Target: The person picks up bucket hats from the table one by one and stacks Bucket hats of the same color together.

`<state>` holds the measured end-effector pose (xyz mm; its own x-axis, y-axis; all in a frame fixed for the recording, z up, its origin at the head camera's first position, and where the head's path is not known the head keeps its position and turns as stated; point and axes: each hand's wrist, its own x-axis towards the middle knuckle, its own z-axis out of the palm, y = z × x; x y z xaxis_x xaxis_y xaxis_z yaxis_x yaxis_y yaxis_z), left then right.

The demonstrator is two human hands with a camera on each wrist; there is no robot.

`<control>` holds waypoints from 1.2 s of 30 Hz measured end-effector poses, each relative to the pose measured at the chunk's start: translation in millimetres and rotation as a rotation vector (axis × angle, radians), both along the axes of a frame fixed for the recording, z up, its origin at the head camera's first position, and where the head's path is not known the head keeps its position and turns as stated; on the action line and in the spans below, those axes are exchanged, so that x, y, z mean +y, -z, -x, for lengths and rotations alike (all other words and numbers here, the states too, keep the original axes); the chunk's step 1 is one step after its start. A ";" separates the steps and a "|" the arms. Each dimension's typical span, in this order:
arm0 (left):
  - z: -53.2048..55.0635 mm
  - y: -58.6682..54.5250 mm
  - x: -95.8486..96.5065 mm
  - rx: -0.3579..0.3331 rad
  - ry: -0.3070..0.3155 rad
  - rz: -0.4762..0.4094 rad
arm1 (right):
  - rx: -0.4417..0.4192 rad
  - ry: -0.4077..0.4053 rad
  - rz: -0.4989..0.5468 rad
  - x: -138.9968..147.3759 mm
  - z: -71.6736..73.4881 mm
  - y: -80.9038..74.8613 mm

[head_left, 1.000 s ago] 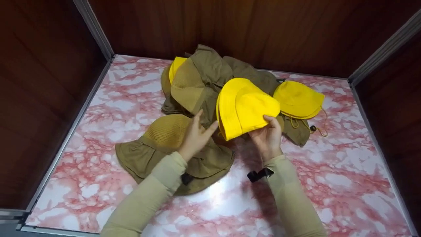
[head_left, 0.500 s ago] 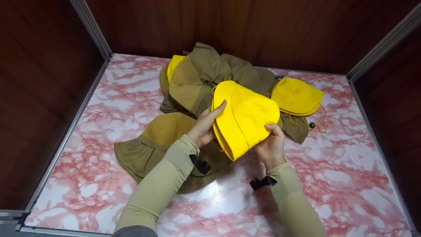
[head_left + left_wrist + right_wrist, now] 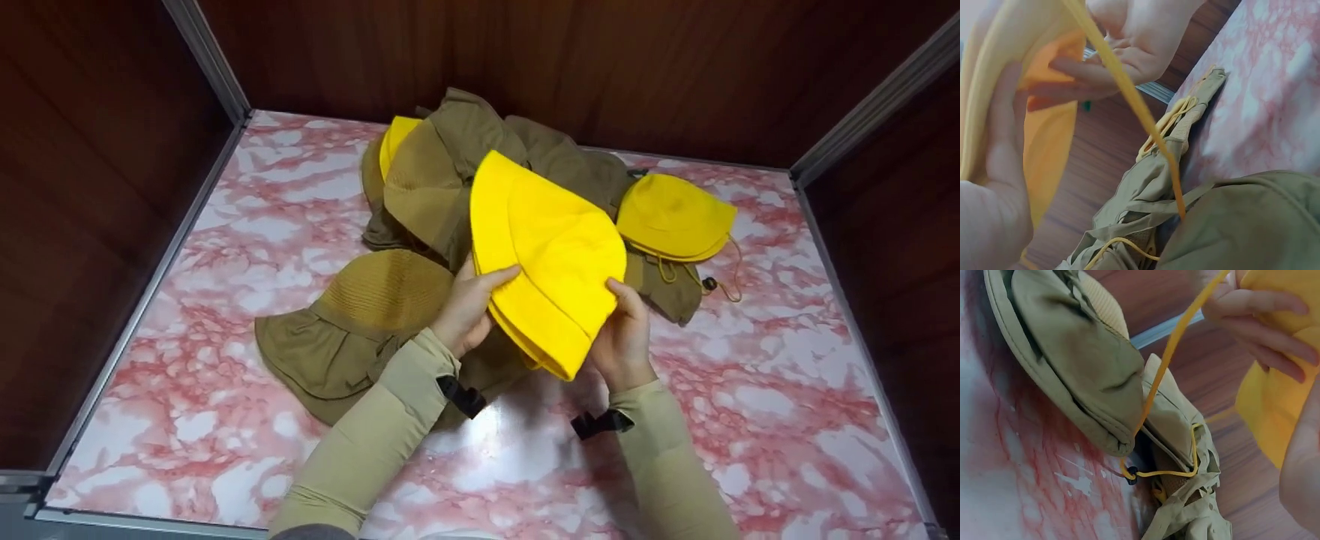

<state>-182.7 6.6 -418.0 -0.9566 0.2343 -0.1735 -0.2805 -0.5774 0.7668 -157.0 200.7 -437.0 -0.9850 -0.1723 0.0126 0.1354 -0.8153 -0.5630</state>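
— Marble-patterned pink and white, that's the tabletop (image 3: 225, 450) filling most of the head view, with dark wood walls (image 3: 600, 67) behind it. What sits on it?

— A heap of khaki sun hats (image 3: 457, 172) at upper centre, with one more khaki hat (image 3: 352, 330) lying apart at centre left, just under the left forearm. A yellow bucket hat (image 3: 675, 217) rests on the heap's right edge.

— And the one in hand?

— A second yellow bucket hat (image 3: 547, 247), held up off the table at centre frame, above the khaki hats, crown pointing upper right.

— How do the hands grip it?

— The left hand (image 3: 469, 307) curls its fingers over the brim on the left side, thumb beneath. The right hand (image 3: 622, 330) pinches the lower right edge, thumb on top, fingers behind the fabric.

— Anything smaller?

— A yellow chin cord (image 3: 1168, 371) hangs from the held hat, ending at a small black toggle (image 3: 1130, 473) in the right wrist view.
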 end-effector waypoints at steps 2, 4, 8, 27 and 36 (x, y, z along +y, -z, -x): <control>-1.6 1.2 1.9 0.012 -0.038 -0.019 | -0.013 -0.015 -0.001 1.2 -1.6 0.4; -3.4 2.4 2.7 0.014 -0.062 -0.049 | -0.033 -0.020 -0.012 2.4 -3.6 1.8; -7.8 5.0 3.3 0.013 -0.089 -0.100 | -0.100 0.021 -0.062 2.2 -9.4 6.7; -26.4 10.0 20.1 0.076 -0.159 -0.265 | -0.171 0.248 -0.095 -20.0 -30.8 13.0; -25.0 7.6 -3.1 0.014 -0.075 -0.172 | -0.143 0.252 -0.197 4.1 -28.9 10.2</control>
<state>-157.7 3.5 -425.7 -0.9747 0.1868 -0.1230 -0.2210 -0.7195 0.6584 -128.2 204.8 -447.2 -0.9863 0.0914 -0.1376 0.0321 -0.7109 -0.7025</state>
